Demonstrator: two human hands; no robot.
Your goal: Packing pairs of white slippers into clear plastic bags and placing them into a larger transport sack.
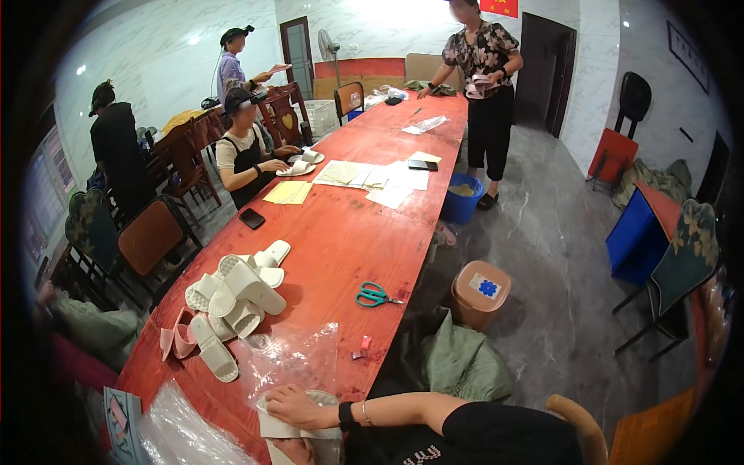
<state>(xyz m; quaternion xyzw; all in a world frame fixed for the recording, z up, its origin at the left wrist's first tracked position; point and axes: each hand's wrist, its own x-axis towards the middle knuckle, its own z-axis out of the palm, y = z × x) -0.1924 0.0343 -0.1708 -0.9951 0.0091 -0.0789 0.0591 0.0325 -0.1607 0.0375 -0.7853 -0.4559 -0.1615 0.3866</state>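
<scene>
While the one hand (298, 407) in view lies flat on a pale slipper (298, 430) at the near edge of the red tabletop (341, 232), neither clenched nor grasping, bagging seems underway, and next needs the clear plastic bag (288, 358) beside it opened; the other hand is out of sight.

Bare bench (341, 232) lay open at twelve o'clock; a slipper pile (236, 298) blocked ten o'clock, scissors (374, 295) sat at one o'clock.

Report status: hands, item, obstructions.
Right hand flat on white slipper, grip unclear. Left hand out of view. Clear plastic bags beside it; slipper pile further up table.
</scene>
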